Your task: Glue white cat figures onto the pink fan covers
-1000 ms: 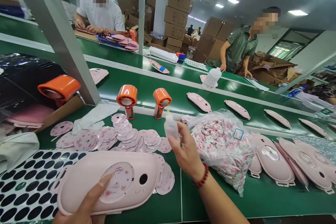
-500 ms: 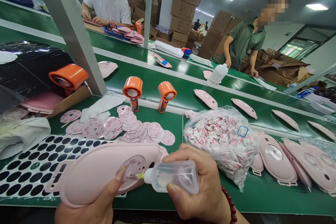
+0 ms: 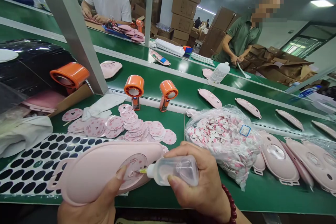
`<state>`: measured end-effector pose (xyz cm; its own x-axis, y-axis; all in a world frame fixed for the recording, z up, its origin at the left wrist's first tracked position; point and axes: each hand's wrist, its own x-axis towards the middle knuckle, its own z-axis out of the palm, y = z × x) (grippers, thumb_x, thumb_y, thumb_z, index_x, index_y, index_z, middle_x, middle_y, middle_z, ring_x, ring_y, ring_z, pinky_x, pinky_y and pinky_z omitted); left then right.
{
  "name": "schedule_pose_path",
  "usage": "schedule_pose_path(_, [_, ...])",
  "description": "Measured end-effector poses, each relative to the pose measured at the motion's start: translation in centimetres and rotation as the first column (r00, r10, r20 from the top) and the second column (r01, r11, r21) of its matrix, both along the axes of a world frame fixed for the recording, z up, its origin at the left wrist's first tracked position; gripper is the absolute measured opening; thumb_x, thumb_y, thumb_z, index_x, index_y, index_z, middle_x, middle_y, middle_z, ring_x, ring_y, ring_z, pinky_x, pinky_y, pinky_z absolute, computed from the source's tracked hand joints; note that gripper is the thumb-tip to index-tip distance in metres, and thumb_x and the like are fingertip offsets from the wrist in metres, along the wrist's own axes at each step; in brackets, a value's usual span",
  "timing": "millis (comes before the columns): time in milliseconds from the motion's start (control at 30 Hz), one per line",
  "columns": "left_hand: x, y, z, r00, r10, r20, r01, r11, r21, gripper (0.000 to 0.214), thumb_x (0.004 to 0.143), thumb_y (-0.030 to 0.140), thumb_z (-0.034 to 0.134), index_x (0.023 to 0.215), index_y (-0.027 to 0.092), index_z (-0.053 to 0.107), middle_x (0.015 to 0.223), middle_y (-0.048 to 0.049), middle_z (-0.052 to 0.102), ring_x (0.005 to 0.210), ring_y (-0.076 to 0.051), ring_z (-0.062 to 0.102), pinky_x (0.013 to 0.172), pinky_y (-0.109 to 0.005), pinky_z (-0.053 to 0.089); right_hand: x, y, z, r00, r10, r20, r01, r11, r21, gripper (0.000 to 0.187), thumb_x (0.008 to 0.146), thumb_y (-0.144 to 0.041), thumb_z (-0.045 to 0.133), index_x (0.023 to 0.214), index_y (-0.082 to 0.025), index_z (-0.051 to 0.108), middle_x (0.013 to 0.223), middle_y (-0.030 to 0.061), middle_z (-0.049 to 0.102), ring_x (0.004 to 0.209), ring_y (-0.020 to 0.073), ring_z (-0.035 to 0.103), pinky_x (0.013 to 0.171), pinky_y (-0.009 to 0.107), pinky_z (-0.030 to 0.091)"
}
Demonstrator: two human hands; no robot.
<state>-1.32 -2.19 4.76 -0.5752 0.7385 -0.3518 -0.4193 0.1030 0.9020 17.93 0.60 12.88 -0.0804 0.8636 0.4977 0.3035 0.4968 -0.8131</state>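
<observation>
Clasping pink housing (image 3: 91, 173): left hand (image 3: 88, 211) grip closed, thumb on top | right hand (image 3: 203, 185) grip wrapped round clear bottle (image 3: 174, 169), held level, nozzle at disc (image 3: 134, 163).

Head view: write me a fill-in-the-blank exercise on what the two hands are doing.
The squeeze bottle is held in the ____ hand, nozzle at the pink casing.
The left hand grips the casing, its ____ pressed on the round disc.
Two upright handheld fans have ____ heads.
Missing: right; thumb; orange.
</observation>
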Motion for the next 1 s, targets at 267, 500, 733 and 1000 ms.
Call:
schedule_pose_path(267, [1.3, 1.6, 3.4, 1.0, 0.009, 0.029, -0.01, 1.0, 0.025, 0.067, 0.048, 0.026, 0.1, 0.11, 0.026, 0.078, 0.106, -0.0005, 0.082, 0.107, -0.031, 0.075, 0.091, -0.034, 0.062, -0.1, -0.3, -1.0, 0.993, -0.012, -0.119, -0.003, 0.993, -0.12, 0.017, 0.069, -0.024, 0.07, 0.084, -0.019, 0.077, 0.072, 0.0019, 0.075, 0.057, 0.0123, 0.064, 0.056, 0.02, 0.051])
schedule_pose_path(500, [1.7, 2.1, 4.2, 0.988, -0.046, 0.149, 0.051, 0.998, -0.027, 0.077, 0.044, 0.024, 0.1, 0.116, 0.032, 0.075, 0.13, 0.0044, 0.075, 0.127, -0.031, 0.066, 0.091, -0.028, 0.061, 0.2, -0.2, -2.0, 0.98, -0.047, -0.193, 0.002, 0.974, -0.227, 0.018, 0.07, -0.026, 0.071, 0.084, -0.019, 0.078, 0.074, 0.0029, 0.075, 0.056, 0.0129, 0.062, 0.051, 0.02, 0.049])
schedule_pose_path(733, [1.3, 2.1, 3.8, 0.974, -0.108, 0.201, 0.122, 0.991, -0.056, 0.075, 0.052, 0.019, 0.097, 0.121, 0.032, 0.074, 0.126, -0.0006, 0.077, 0.131, -0.034, 0.063, 0.1, -0.038, 0.06, -0.1, -0.2, -2.1, 0.996, -0.008, -0.087, 0.012, 0.999, 0.039, 0.024, 0.07, -0.022, 0.072, 0.093, -0.019, 0.078, 0.073, 0.0024, 0.074, 0.058, 0.0133, 0.063, 0.056, 0.022, 0.053])
schedule_pose_path(1000, [1.0, 2.9, 3.4, 0.989, -0.088, 0.121, 0.107, 0.982, -0.158, 0.072, 0.059, 0.037, 0.097, 0.127, 0.037, 0.071, 0.135, 0.0027, 0.073, 0.131, -0.029, 0.063, 0.091, -0.03, 0.06, 2.6, 0.2, -3.0, 0.922, -0.117, -0.369, 0.005, 0.957, -0.289, 0.02, 0.079, -0.033, 0.076, 0.095, -0.022, 0.079, 0.079, 0.0033, 0.077, 0.057, 0.0139, 0.063, 0.052, 0.023, 0.051])
